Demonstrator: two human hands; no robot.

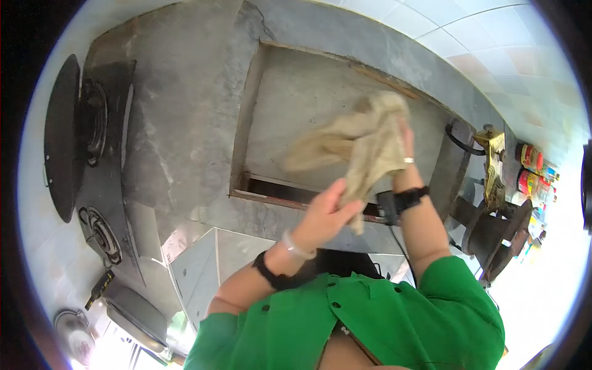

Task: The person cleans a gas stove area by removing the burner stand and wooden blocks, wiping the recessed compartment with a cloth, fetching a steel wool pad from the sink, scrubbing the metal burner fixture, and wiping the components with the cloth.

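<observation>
A beige cloth point(373, 139), crumpled and partly blurred, hangs over a rectangular recess point(296, 92) in a grey counter. My left hand point(327, 213) is closed on the cloth's lower end, near the recess's front edge. Higher and further right, my right hand point(405, 145) grips the cloth's right side; the cloth hides part of its fingers. One loose part of the cloth stretches left over the recess floor.
A two-burner stove point(114, 179) and a dark round pan or lid point(63, 139) are at the left. A brass-coloured fixture point(492, 151), dark metal parts point(493, 234) and several jars point(529, 157) stand at the right. White tiles point(431, 21) line the back.
</observation>
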